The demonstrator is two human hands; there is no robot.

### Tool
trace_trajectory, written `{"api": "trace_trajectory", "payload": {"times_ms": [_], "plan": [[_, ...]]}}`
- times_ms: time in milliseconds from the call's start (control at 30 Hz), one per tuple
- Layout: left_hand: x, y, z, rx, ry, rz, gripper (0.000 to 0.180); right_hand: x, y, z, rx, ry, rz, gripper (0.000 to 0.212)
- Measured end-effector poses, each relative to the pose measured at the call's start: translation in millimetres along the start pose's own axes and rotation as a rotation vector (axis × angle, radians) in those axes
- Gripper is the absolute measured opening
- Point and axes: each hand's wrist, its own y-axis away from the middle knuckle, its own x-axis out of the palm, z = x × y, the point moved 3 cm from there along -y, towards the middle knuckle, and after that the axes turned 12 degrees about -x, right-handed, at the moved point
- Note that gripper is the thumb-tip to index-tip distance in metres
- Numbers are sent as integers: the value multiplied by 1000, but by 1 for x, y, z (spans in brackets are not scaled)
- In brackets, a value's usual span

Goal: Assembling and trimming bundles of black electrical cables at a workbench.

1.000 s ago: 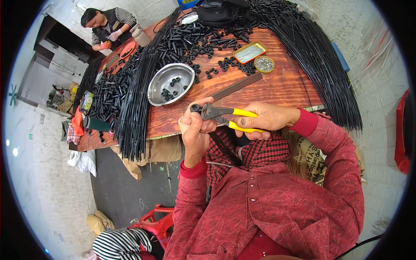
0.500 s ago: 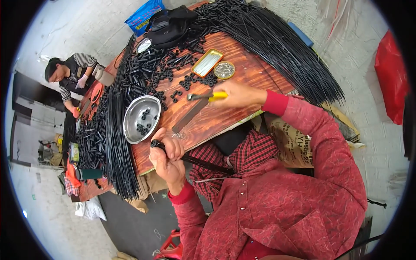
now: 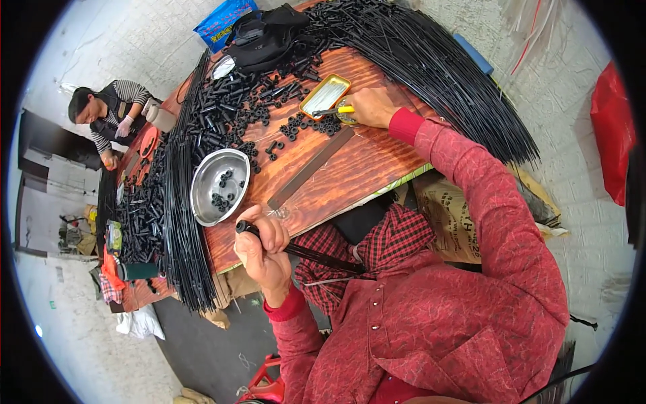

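Black hollow-ended fitting [image 3: 247, 227] sits clamped in the left hand [image 3: 264, 250], left of centre; the right hand [image 3: 373, 107] curls round pliers [image 3: 345, 109] at the upper-centre round tin [image 3: 346, 119]; likely picking, needing a fine pinch.

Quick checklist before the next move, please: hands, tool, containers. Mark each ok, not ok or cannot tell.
1. Left hand gripping black tubular part: ok.
2. Right hand holding yellow-handled pliers: ok.
3. Pliers' jaws closed: cannot tell, too small.
4. Round tin unobstructed: not ok, right hand partly covers it.
5. Rectangular tin open: ok, pale contents showing.
6. Metal bowl upright: ok, small black pieces inside.
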Motion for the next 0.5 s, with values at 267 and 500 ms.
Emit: {"api": "trace_trajectory", "payload": {"times_ms": [267,500], "plan": [[-2,-1,1,-5,4,-13,50,8,-3,-6,6,-25,-1,21],[1,-1,3,-15,14,16,50,-16,3,-10,270,-319,-22,33]]}}
